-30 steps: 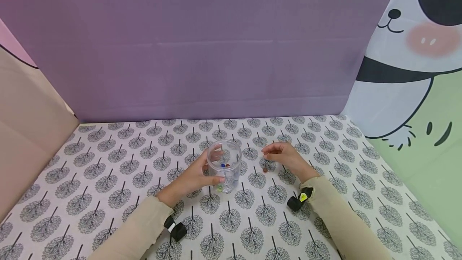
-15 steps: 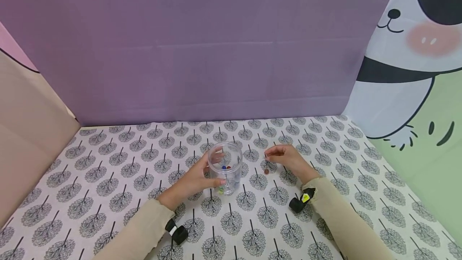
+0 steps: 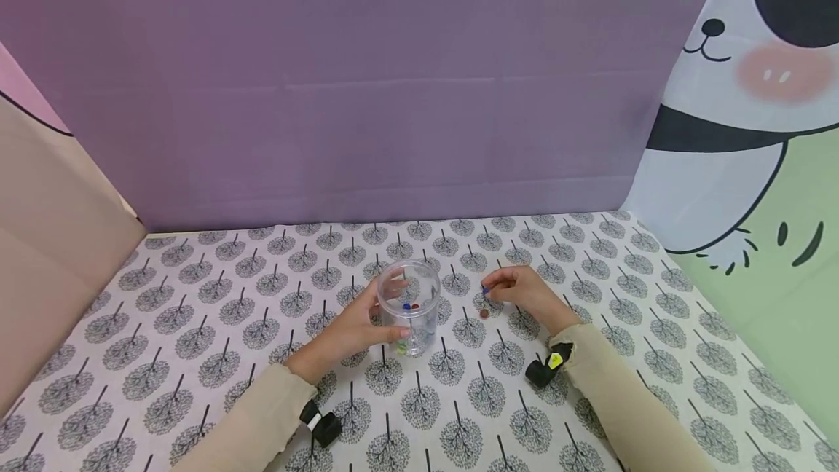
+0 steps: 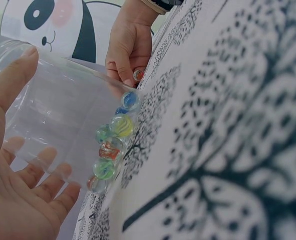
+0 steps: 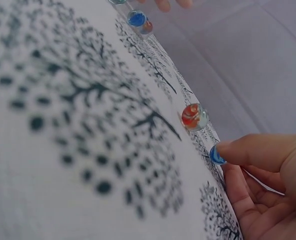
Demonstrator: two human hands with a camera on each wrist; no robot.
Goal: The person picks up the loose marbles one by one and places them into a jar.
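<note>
My left hand (image 3: pixel 364 323) grips a clear plastic jar (image 3: pixel 419 286) that stands upright on the cloth, thumb on the near side and fingers around the back. Several glass marbles lie on the jar's bottom, among them a yellow one (image 4: pixel 121 125), a red one (image 4: pixel 109 148) and a blue one (image 4: pixel 129 101). To the right of the jar, my right hand (image 3: pixel 524 293) pinches a blue marble (image 5: pixel 218 154) between thumb and fingers, low over the cloth. An orange-red marble (image 5: pixel 194 117) lies loose on the cloth just in front of that hand.
A white cloth with a tree print (image 3: pixel 419 403) covers the table. Behind it rises a purple backdrop (image 3: pixel 393 93), with a panda-printed panel (image 3: pixel 734 188) on the right and a beige panel (image 3: pixel 59 239) on the left.
A blue marble now shows at my right fingertips, where none was visible before. The left hand and jar keep their place, and the loose marble stays where it was.
</note>
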